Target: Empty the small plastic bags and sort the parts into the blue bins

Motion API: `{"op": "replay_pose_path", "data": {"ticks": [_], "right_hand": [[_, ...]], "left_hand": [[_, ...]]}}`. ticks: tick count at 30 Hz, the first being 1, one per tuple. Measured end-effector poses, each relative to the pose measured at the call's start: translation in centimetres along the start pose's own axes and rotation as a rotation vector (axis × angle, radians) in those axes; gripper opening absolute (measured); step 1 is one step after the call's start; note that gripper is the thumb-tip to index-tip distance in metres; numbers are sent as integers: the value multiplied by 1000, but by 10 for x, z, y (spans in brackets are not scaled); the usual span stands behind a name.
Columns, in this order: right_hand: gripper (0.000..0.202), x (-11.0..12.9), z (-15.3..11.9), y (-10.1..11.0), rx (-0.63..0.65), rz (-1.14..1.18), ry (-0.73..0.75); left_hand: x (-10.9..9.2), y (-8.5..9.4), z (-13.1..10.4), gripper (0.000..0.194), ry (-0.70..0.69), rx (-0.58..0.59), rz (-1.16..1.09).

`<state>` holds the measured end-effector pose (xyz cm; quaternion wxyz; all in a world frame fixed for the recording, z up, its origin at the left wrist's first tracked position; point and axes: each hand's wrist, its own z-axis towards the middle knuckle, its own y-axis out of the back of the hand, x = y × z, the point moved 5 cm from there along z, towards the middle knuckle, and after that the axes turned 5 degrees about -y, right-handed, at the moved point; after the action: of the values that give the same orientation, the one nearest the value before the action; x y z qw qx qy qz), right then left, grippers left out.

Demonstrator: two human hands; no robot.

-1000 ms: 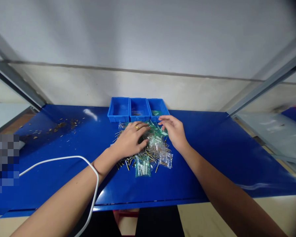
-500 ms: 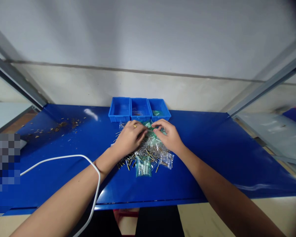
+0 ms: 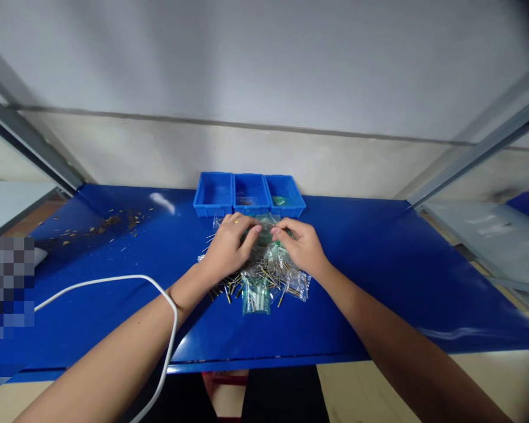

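Observation:
My left hand (image 3: 230, 244) is over the left side of a pile of small parts, thumb and forefinger closed together at the tips. My right hand (image 3: 305, 242) faces it across a small gap, its fingertips pinched. Whatever lies between the fingertips is too small and see-through to name. Beneath both hands, the pile mixes thin metal pins with brass-coloured ends (image 3: 271, 276), clear plastic bags (image 3: 300, 286) and green-tinted bags. One green-tinted bag (image 3: 256, 295) with pale strips inside lies at the pile's near edge.
Three joined blue bins stand behind the pile: the left bin (image 3: 214, 210), the middle bin (image 3: 252, 210) with a few small items, and the right bin (image 3: 288, 210) with a green packet. Brown debris (image 3: 110, 222) is scattered at left. A white cable (image 3: 114, 279) crosses my left forearm.
My left thumb has risen to meet the forefinger. The fingers of my right hand have drawn together into a pinch. The bins and most of the pile look the same.

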<state>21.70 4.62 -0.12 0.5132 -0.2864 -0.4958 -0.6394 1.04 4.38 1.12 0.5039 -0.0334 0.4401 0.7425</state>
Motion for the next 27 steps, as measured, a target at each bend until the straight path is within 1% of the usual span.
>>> {"op": "replay_pose_path", "data": {"ticks": [5,10,15,18,21,27], "right_hand": [[28,1,0,1,25,-6,-18],[29,4,-1,0,15,23,-15],[28,0,-2,1,-20,17,-40],[23,-3,-1,1,-34,28,-37],[14,-7,-1,-1,-52,99,-60],[12,-12,0,-4,-65,172,-91]], "left_hand": [[0,3,1,22,15,-59,-75],[0,2,2,22,40,-25,-103],[-2,1,3,19,36,15,-119],[-1,-2,2,17,30,45,-128],[-1,-4,2,16,27,67,-133],[0,-7,0,13,36,76,-140]]}}
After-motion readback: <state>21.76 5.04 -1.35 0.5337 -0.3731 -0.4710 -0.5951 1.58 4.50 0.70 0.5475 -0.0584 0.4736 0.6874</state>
